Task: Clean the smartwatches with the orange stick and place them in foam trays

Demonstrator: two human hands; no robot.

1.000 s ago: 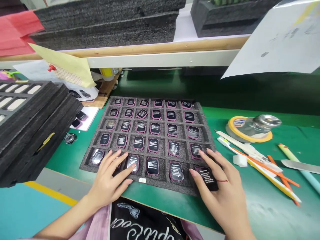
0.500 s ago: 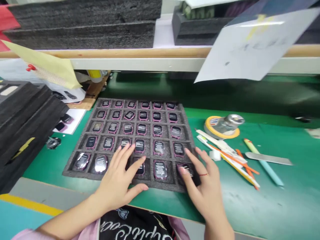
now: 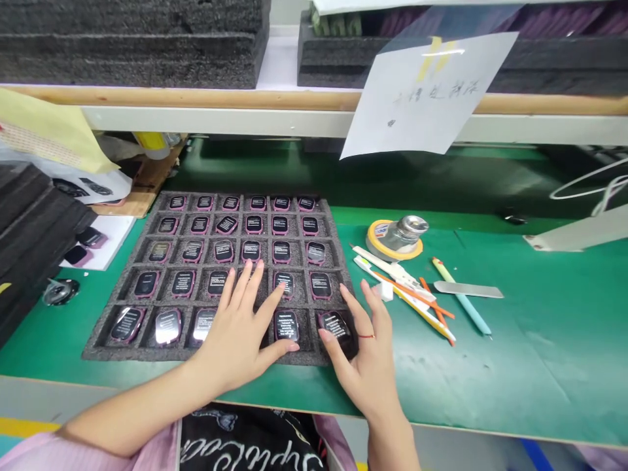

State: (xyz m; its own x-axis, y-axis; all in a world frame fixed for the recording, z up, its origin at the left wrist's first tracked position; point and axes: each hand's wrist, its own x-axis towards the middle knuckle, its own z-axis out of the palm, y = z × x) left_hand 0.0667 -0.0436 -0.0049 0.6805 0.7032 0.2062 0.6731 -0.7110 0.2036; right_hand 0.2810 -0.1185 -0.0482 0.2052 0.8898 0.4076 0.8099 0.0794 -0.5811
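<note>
— Where are the hands?
— The left hand (image 3: 240,330) lies flat, fingers spread, on the foam tray (image 3: 98,340); the right hand (image 3: 366,360), at its 3 o'clock, grips the corner watch case (image 3: 335,325).

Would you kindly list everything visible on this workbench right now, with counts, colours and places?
foam tray: one, dark grey, centre of the bench, six columns by five rows of pockets.
watch bodies: about thirty, black faces with pink rims, one per pocket.
green mat: one, covers the bench.
tape roll: one, yellow, right of the tray, with a metal jar on it.
hand tools: several, white, orange and light green, right of the tray.
paper sheet: one, white, hanging from the shelf.
foam slabs: stacked, dark grey, on the shelf.
left hand: flat on the tray's front rows.
right hand: at the front right pocket, fingers around a watch body.
</note>
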